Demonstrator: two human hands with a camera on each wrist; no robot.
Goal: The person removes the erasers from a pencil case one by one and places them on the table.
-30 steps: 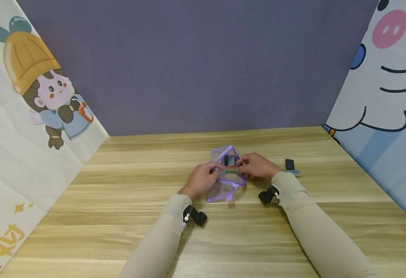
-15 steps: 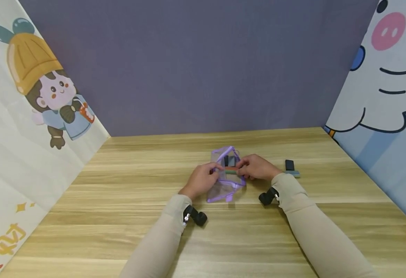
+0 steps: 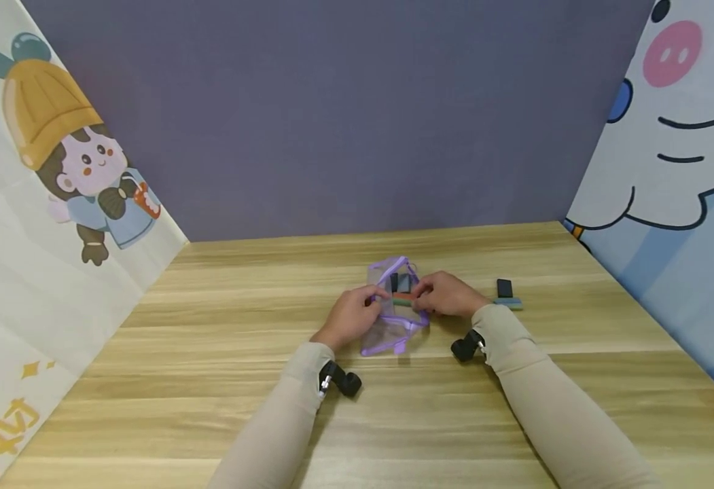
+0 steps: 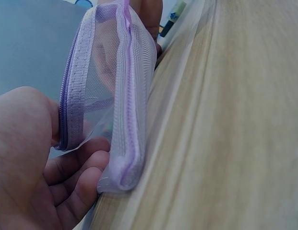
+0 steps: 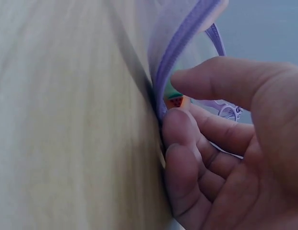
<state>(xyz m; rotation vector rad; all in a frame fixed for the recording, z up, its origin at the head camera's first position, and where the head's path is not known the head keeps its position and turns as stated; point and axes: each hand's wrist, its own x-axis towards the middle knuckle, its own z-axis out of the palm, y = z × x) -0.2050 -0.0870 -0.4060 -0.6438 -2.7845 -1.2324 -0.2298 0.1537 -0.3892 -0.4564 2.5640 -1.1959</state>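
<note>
A purple-trimmed mesh zip pouch [image 3: 384,334] lies on the table with its zipped mouth spread apart. My left hand [image 3: 349,316] grips its left edge; in the left wrist view, the thumb is behind the zip band [image 4: 74,105] and the fingers are curled under the mesh. On the other side, my right hand [image 3: 448,295] pinches the end of a small orange-and-green bar [image 3: 402,299] at the mouth. The bar's orange, dark-dotted end [image 5: 175,101] shows between thumb and fingers in the right wrist view. Dark grey blocks [image 3: 403,282] are inside the pouch.
Right of my right hand, a black block [image 3: 504,288] and a grey-blue bar [image 3: 508,303] lie on the wooden table [image 3: 210,326]. A dark grey panel [image 3: 357,122] stands along the back edge. Wrist cameras [image 3: 346,382] jut inward from both sleeves.
The head view has shifted slightly. Both hands keep nearly the same hold on the pouch and the orange-and-green bar.
</note>
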